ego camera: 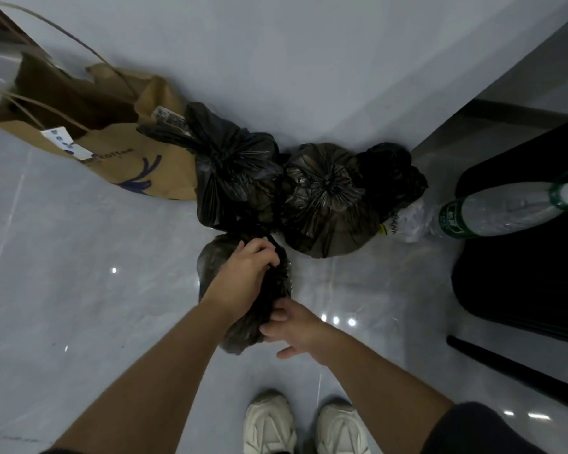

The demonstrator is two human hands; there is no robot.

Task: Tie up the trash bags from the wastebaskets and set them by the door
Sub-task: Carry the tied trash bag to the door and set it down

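A small dark trash bag [243, 332] hangs just above the grey floor in front of me. My left hand [243, 273] is closed around its gathered top. My right hand [292, 326] touches the bag's lower right side with its fingers spread. Beyond it, two tied black trash bags stand against the wall: one [233, 168] on the left, one [325, 204] on the right, each with a twisted knot on top. A third dark bag [391, 175] sits behind the right one, partly hidden.
A brown paper coffee bag [118, 149] with string handles leans at the left by the wall. A clear plastic bottle [505, 208] and crumpled clear plastic [410, 221] lie at the right beside a black object [522, 273]. My white shoes [305, 424] are below.
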